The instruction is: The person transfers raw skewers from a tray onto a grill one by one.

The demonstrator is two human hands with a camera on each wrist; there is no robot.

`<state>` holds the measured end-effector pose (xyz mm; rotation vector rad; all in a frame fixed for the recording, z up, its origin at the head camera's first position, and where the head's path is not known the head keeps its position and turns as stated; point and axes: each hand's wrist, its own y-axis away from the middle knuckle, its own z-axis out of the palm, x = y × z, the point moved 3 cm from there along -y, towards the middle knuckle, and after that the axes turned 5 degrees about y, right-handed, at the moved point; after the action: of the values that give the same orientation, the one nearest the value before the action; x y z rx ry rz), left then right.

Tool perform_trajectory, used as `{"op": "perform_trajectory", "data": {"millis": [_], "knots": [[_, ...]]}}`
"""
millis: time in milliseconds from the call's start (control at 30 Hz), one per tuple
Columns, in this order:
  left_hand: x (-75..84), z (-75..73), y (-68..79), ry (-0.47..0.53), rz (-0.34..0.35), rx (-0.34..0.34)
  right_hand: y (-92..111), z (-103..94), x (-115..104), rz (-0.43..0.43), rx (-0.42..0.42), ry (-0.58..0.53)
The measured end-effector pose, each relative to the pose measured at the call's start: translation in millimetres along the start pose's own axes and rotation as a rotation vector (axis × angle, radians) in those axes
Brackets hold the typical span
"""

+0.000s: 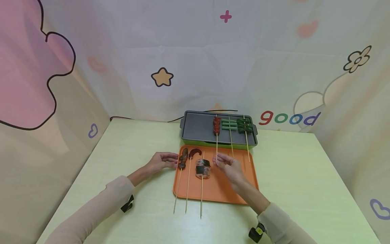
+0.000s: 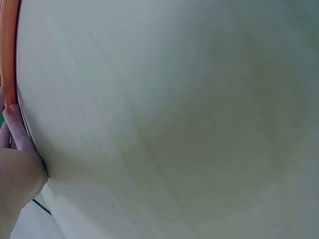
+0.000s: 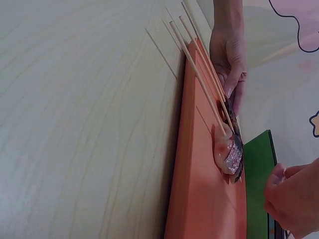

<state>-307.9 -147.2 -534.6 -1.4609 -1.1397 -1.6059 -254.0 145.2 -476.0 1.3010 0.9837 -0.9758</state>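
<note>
In the head view my right hand (image 1: 230,169) pinches the lower stick of a skewer of red pieces (image 1: 216,126), whose food lies on the dark grill pan (image 1: 198,127). My left hand (image 1: 159,162) touches the left rim of the orange tray (image 1: 225,189) with fairly straight fingers, beside a skewer of brown pieces (image 1: 182,159). On that tray also lie a skewer with a curled dark-red tentacle (image 1: 194,153) and a thick pale skewer with a black wrap (image 1: 202,168). The right wrist view shows the pinching fingertips (image 3: 279,174), but the red skewer's stick is hidden there.
Two green skewers lie on the pan's right part: thin green stalks (image 1: 229,124) and darker green pieces (image 1: 244,125). Their sticks overhang the tray. A black cord (image 1: 175,119) runs behind the pan along the pale tabletop (image 1: 137,135).
</note>
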Motion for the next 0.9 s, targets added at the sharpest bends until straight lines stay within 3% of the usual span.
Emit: {"op": "perform_trajectory", "data": {"millis": [300, 533, 700, 900], "knots": [[-2.9, -1.6, 0.9, 0.006, -0.006, -0.009, 9.6, -9.0, 7.2, 0.018, -0.122, 0.076], [-1.9, 0.2, -0.7, 0.002, -0.002, -0.012, 24.2, -32.9, 13.8, -0.040, -0.367, 0.111], [-3.2, 0.5, -1.7, 0.004, -0.001, -0.009, 32.2, -60.5, 19.4, -0.006, -0.454, 0.188], [-2.5, 0.6, -1.5, 0.021, -0.009, -0.011, 30.7, -111.9, 23.6, 0.076, -0.601, 0.276]]}}
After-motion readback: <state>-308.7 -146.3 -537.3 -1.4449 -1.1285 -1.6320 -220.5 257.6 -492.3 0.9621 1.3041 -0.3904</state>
